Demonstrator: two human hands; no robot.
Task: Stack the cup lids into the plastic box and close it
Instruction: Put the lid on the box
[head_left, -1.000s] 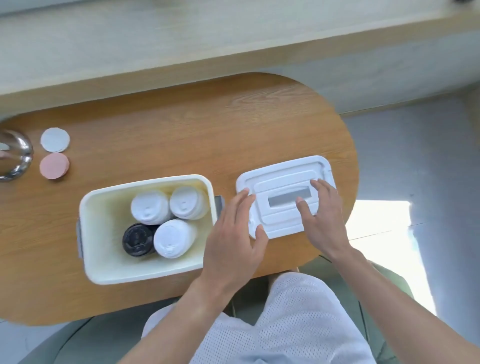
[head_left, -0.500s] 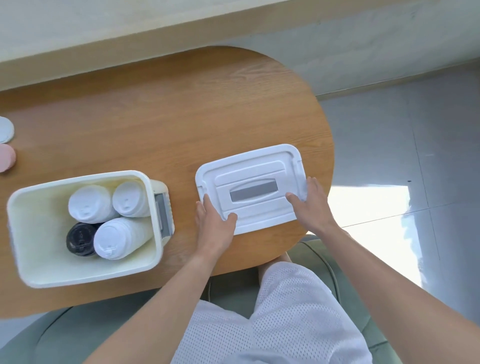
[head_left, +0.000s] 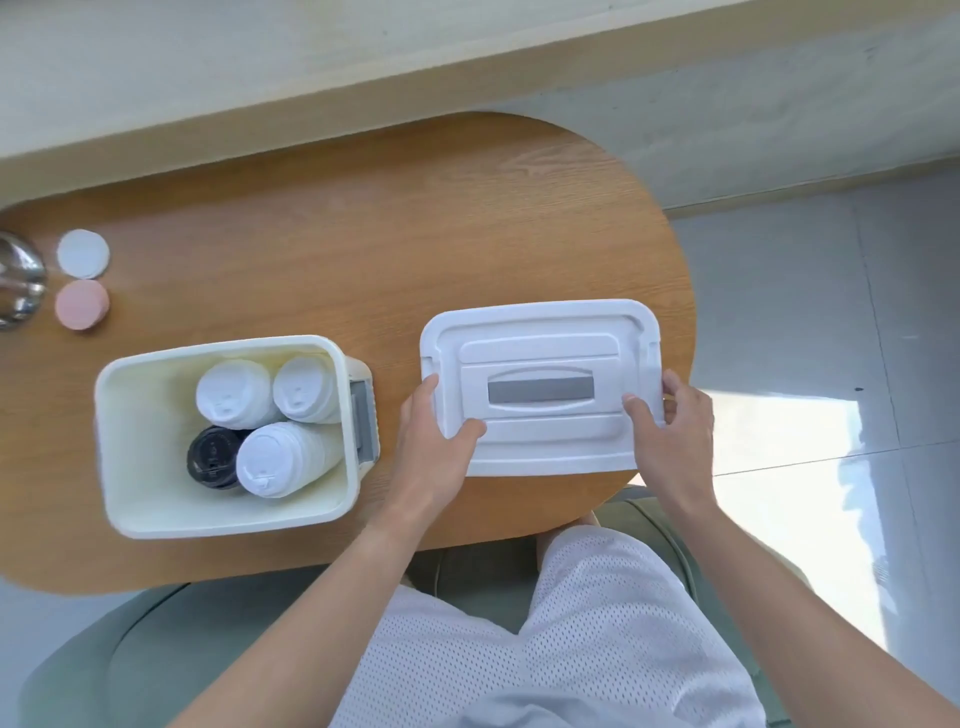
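On the rounded wooden table (head_left: 332, 249), both hands grip the ribbed white box lid (head_left: 540, 358): left hand (head_left: 431, 452) and right hand (head_left: 675, 441) pinch opposite ends beside the smooth open plastic box (head_left: 135, 467).

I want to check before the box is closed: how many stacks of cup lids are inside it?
4 in the plastic box: white stack far left, white stack far right, black stack near left, white stack near right, leaning. Others may be hidden beneath.

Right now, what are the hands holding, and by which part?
Both hold the white box lid by its short ends: the left hand grips the left end, the right hand the right end, thumbs on top.
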